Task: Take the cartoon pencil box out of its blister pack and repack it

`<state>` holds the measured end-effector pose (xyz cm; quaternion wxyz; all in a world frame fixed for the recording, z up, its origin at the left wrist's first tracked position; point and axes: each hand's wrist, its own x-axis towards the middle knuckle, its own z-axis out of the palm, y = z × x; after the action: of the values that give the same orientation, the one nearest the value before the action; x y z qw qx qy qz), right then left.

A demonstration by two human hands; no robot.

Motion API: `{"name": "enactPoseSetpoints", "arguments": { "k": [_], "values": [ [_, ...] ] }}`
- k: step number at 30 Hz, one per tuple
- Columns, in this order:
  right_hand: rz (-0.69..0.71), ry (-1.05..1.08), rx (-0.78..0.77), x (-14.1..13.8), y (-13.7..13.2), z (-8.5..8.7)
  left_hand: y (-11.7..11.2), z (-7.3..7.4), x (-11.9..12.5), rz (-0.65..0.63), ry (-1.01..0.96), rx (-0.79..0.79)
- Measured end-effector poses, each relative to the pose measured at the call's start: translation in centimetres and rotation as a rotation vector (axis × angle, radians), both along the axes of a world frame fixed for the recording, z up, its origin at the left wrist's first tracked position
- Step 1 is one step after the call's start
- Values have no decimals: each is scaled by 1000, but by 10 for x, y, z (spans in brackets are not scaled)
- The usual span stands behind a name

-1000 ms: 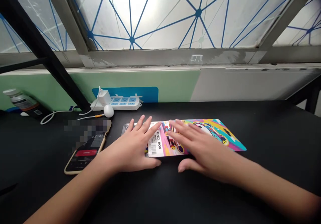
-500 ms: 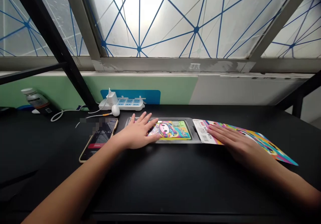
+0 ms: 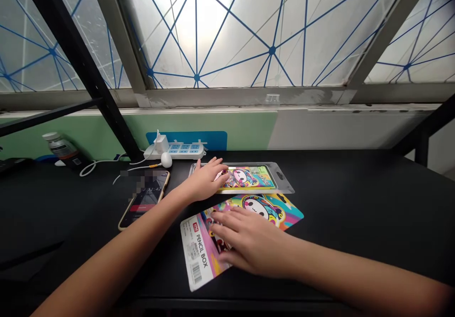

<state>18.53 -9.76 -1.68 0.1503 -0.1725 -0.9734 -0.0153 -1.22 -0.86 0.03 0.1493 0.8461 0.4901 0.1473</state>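
My left hand (image 3: 206, 179) is curled over the left end of a clear plastic blister tray (image 3: 284, 183), gripping it. A colourful cartoon pencil box (image 3: 249, 177) lies in the tray, its left end hidden by my fingers. My right hand (image 3: 249, 243) lies flat with fingers apart on a bright cardboard backing card (image 3: 197, 253) printed "PENCIL BOX", with a barcode at its near end. The card lies tilted on the table just in front of the tray, and my palm hides its middle.
A phone (image 3: 144, 198), partly blurred, lies left of my left hand on the black tabletop (image 3: 355, 194). Behind it stand a white power strip (image 3: 176, 150) with a plugged-in charger, a round white object (image 3: 166, 159) and a bottle (image 3: 60, 146). A black metal post (image 3: 88, 80) rises at left.
The card has moved from right of the tray to in front of it and turned, carried under my right hand. My left hand has curled from flat onto the tray's left end.
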Motion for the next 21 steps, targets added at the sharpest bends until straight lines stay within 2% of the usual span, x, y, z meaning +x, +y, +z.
{"name": "enactPoseSetpoints", "arguments": {
  "k": [3, 5, 7, 9, 12, 16, 21],
  "values": [
    [104, 111, 272, 12, 22, 8, -13, 12, -5, 19, -127, 76],
    [169, 154, 348, 25, 29, 14, -27, 21, -8, -9, -242, 108],
    [166, 189, 332, 37, 30, 19, -43, 27, -8, -101, -546, 33],
    [142, 215, 301, 46, 30, 21, -56, 29, -6, -155, -675, -42],
    [122, 225, 286, 54, 29, 19, -66, 24, 0, -168, -745, -52],
    [91, 210, 284, 58, 27, 15, -67, 15, 7, -198, -774, 6],
    [2, 224, 190, 57, 20, 17, -69, 10, 8, -195, -807, 27]
  ]
}}
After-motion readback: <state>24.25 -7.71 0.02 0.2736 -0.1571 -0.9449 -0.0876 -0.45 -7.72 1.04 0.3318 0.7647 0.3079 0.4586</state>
